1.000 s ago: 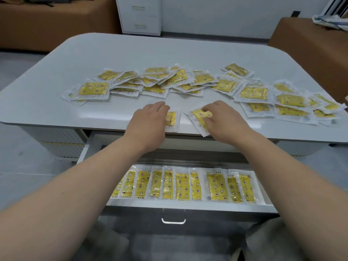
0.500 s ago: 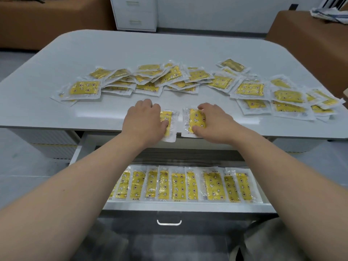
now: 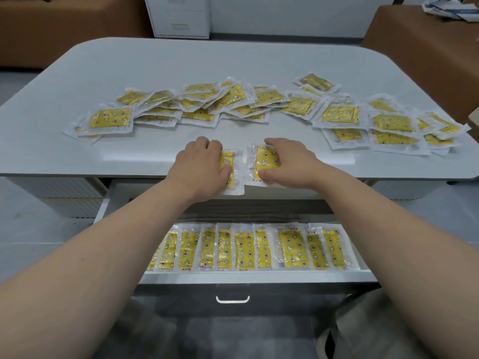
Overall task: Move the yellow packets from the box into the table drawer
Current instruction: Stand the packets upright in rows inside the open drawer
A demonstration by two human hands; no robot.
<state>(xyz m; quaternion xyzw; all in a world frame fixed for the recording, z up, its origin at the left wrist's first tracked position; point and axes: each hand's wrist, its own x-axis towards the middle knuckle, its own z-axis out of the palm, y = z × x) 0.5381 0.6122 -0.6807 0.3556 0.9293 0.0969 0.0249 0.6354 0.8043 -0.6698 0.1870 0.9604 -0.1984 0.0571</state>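
A: What is nearest?
B: An open table drawer (image 3: 254,277), with a row of yellow packets (image 3: 248,250) lying side by side in it.
A: And the hands?
B: Both are at the table (image 3: 129,73) front edge. The left hand (image 3: 204,164) curls over the left packet (image 3: 234,164). The right hand (image 3: 287,161) pinches the right packet (image 3: 267,161) between fingers and thumb. The two packets lie just beside each other.
A: Beyond?
B: A spread of yellow packets (image 3: 259,104) covers the tabletop, with a white filing cabinet (image 3: 178,16) behind.

Office: filing cabinet (image 3: 178,15), desk (image 3: 155,68).
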